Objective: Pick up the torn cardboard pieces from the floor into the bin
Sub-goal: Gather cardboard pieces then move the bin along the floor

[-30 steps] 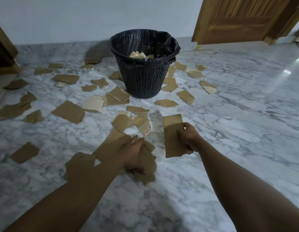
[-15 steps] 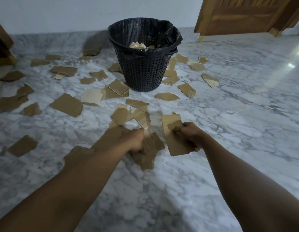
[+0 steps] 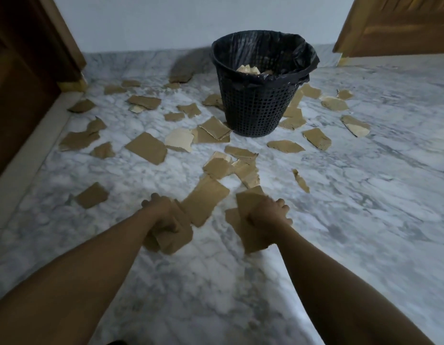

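Note:
A black mesh bin (image 3: 259,105) lined with a black bag stands on the marble floor by the far wall, with a few cardboard scraps inside. Several torn brown cardboard pieces (image 3: 146,147) lie scattered around it. My left hand (image 3: 161,215) grips a crumpled brown cardboard piece (image 3: 177,239) lifted off the floor. My right hand (image 3: 268,215) grips a long cardboard piece (image 3: 248,202), also raised. Both hands are in front of me, well short of the bin. A large flat piece (image 3: 206,200) lies on the floor between my hands.
A dark wooden door frame (image 3: 29,70) lines the left side. A lighter wooden door (image 3: 395,26) stands at the back right. The white wall runs behind the bin. Bare marble floor (image 3: 377,195) stretches to the right.
Both hands have lifted their cardboard pieces off the floor and drawn closer to me. The view has tilted up and shifted, so the bin sits farther right.

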